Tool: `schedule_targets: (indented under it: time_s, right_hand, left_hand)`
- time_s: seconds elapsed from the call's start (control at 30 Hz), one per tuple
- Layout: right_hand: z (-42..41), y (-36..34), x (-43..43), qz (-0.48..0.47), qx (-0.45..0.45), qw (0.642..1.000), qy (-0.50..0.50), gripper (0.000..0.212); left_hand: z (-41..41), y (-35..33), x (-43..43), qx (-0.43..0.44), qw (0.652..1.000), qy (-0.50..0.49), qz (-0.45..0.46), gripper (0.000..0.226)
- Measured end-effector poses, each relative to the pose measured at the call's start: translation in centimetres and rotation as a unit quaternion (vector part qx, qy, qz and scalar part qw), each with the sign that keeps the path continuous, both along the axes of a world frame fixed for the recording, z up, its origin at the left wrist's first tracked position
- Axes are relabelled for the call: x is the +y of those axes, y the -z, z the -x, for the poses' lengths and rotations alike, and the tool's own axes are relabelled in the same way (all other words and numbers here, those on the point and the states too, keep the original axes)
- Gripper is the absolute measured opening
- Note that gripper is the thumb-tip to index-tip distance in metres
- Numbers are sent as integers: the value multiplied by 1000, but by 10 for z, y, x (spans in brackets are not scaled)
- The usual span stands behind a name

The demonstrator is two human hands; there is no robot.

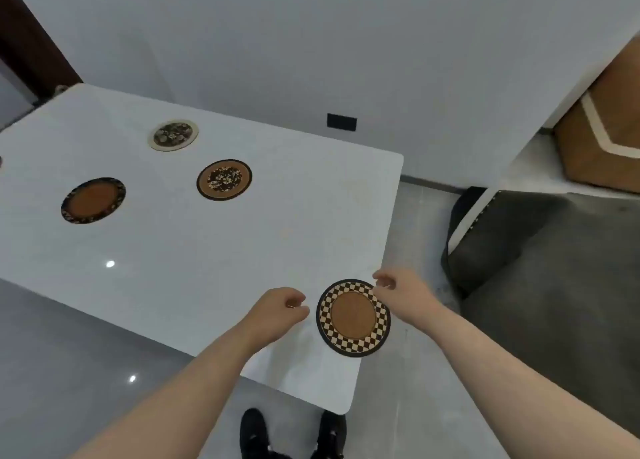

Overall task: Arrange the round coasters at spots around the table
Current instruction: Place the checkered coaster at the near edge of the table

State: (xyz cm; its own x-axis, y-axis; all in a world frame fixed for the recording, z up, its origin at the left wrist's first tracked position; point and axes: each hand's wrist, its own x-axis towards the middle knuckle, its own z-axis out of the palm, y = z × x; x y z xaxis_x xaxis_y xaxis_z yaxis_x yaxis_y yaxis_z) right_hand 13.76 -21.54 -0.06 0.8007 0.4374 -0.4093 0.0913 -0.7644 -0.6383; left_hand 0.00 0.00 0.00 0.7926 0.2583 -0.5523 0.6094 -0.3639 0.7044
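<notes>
Flanking checkered coaster: L hand slack, empty; R hand at rim, grip unclear.

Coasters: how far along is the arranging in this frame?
Done: three coasters lie spread over the table: a cream-rimmed coaster, a speckled coaster and a brown coaster. In hand: the checkered coaster lies flat at the near corner, the right hand at its rim, grip unclear; the left hand beside it holds nothing. Left: no unplaced coaster shows, so perhaps only a final nudge.
</notes>
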Motion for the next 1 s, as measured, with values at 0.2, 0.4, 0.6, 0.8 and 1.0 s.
schedule_targets:
  time_s: [0.2, 0.4, 0.6, 0.8, 1.0]
  right_hand:
    - [-6, 44, -20, 33, 50, 996, 70, 38]
    - [-6, 77, -27, 69, 92, 985, 125, 31]
    - [-4, 93, -24, 59, 140, 977, 151, 26]
    - [-2, 84, -16, 33, 125, 979, 157, 19]
    - [3, 72, -12, -6, 116, 976, 186, 15]
  left_hand:
    - [-25, 35, -19, 37, 999, -24, 12, 29]
    - [-33, 55, -24, 32, 999, -34, -9, 27]
    - [-46, 66, -29, 38, 996, -82, 12, 10]
    - [-48, 71, -31, 46, 984, -159, 63, 16]
    - [-45, 76, -25, 61, 980, -175, 71, 11]
